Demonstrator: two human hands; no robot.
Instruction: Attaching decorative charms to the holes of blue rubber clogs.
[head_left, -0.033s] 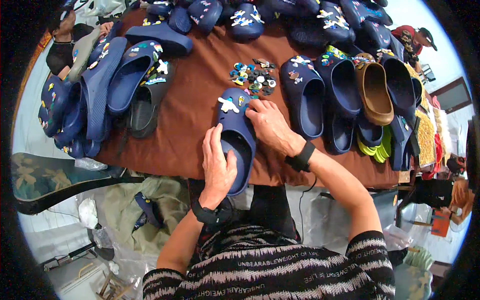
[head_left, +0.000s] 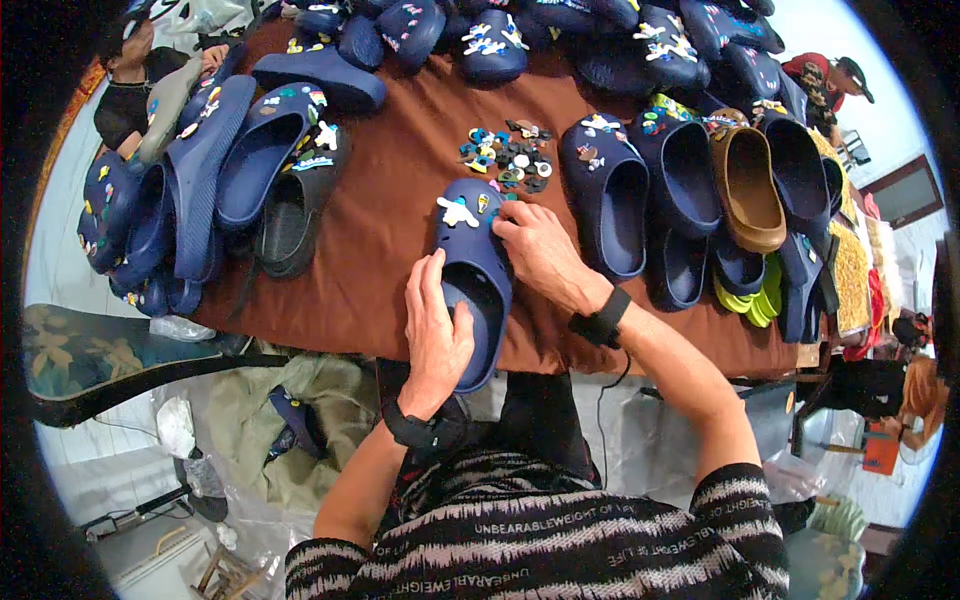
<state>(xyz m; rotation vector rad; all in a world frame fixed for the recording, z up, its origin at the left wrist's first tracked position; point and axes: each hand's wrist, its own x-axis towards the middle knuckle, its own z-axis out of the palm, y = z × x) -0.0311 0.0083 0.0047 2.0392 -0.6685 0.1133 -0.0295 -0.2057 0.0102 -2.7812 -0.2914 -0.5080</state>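
Note:
A navy blue clog (head_left: 470, 250) lies near the front edge of the brown cloth, its toe pointing away from me. On its upper sit a white figure-shaped charm (head_left: 458, 211) and a small yellow one (head_left: 483, 203). My left hand (head_left: 435, 335) grips the clog's left side, the thumb over the foot opening. At the right of the toe, my right hand (head_left: 540, 248) has its fingers bent and drawn together against the clog. Whatever those fingertips hold is hidden. Just beyond the toe lies a loose pile of small charms (head_left: 515, 158).
Decorated clogs (head_left: 270, 150) crowd the left side, with more (head_left: 495, 45) along the far edge. On the right stand further navy clogs (head_left: 612, 200) and a brown one (head_left: 750, 185). One person (head_left: 125, 90) is at far left, another (head_left: 825, 85) at far right. A padded chair (head_left: 110, 355) stands left.

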